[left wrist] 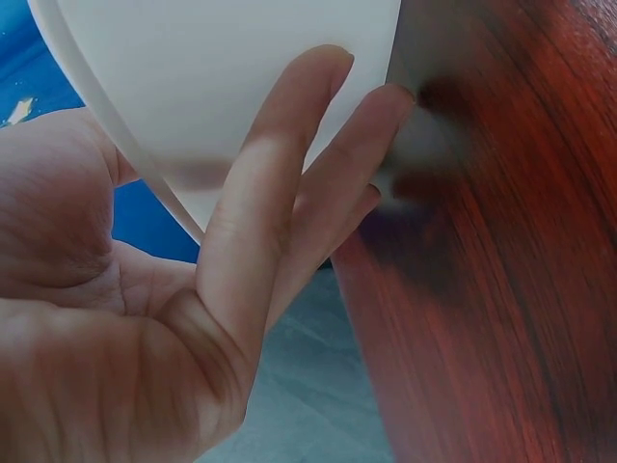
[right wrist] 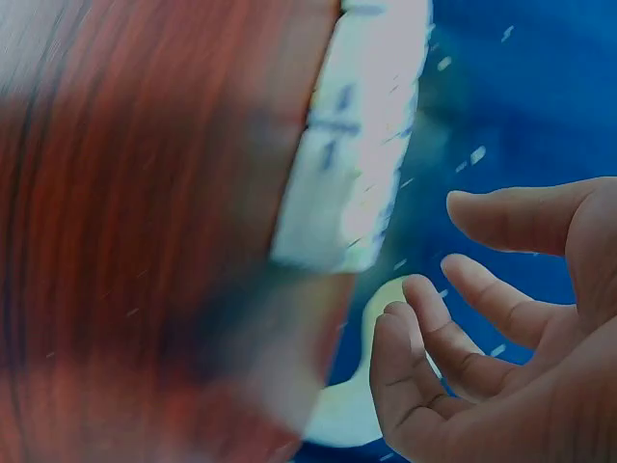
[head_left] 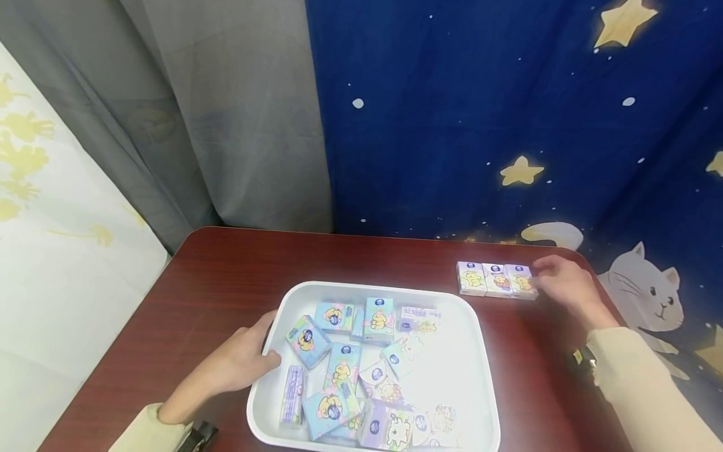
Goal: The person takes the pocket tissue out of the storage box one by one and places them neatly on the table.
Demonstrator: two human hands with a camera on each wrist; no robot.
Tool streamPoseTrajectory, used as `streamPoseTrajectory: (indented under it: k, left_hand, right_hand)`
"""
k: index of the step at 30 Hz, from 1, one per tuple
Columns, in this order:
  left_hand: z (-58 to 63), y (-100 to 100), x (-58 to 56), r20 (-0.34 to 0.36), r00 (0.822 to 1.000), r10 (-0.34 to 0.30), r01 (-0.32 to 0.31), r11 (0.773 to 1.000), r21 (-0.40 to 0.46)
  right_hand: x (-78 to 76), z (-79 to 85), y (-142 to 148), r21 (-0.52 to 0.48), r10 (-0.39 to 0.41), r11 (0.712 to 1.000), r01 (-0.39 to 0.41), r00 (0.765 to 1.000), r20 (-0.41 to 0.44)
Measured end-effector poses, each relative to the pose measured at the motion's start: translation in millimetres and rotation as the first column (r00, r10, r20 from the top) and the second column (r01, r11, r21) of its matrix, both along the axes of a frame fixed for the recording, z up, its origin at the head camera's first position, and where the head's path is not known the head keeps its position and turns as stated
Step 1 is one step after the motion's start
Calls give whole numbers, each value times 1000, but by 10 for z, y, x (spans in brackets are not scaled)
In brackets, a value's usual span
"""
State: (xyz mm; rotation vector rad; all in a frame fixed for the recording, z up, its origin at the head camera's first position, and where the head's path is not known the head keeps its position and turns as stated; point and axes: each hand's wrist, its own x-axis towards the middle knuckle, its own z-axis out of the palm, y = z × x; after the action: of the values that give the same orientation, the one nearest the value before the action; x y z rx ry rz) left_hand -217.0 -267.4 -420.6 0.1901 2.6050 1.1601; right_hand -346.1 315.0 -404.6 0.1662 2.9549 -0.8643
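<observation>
A white plastic tray point(head_left: 484, 358) holds several small tissue packs, blue ones point(head_left: 343, 361) and lilac ones point(head_left: 292, 394), lying loosely in it. My left hand point(head_left: 240, 361) holds the tray by its left side, thumb over the rim and fingers along the outer wall; the left wrist view shows those fingers point(left wrist: 255, 193) against the white wall point(left wrist: 193, 77). Beyond the tray, three white and lilac tissue packs point(head_left: 497, 280) stand side by side in a row. At the row's right end is my right hand point(head_left: 567, 289). Its fingers are loosely bent with nothing between them in the right wrist view point(right wrist: 501, 357).
The dark red wooden table point(head_left: 209, 270) ends just behind the row of packs. A blue curtain with stars point(head_left: 423, 125) and a grey curtain point(head_left: 248, 125) hang behind it. A white cloth with yellow prints point(head_left: 56, 251) is at the left.
</observation>
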Motion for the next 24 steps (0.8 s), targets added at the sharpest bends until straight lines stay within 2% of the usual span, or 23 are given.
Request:
streamPoseTrajectory:
  k: [3,7,11,16,19,21,23,24]
  left_hand:
    - [-2,3,-5,0,1000,1,-1,1000,7]
    - [-8,7,-15,-1,1000,7,-7,1000,5]
    - [-6,8,-23,0,1000,9,-9,1000,1]
    - [-2,5,-21,1,1000,4,-4,1000,8]
    - [-5,3,-17,2,1000,1,-1,1000,10]
    - [-11,1,-13,0,1000,0,0,1000,9]
    - [-11,4,-12,-4,1000,-4,4,1000,4]
    - [-9,6,-12,-6,1000,-6,6,1000,3]
  right_hand:
    - [54,104,-154,35,79,996,-77,996,-52]
    - [150,225,-450,76,189,981,-181,974,-128]
    - [287,316,-783,91,283,958,-271,944,-172]
    - [495,401,-1209,145,414,908,-392,894,-174]
    - [614,424,-1438,193,499,862,-469,852,-157]
    - [686,429,-1560,202,573,815,-543,807,-142]
    - [748,430,-1660,201,670,739,-643,732,-120]
    - [774,431,-1708,194,723,689,-699,683,-108]
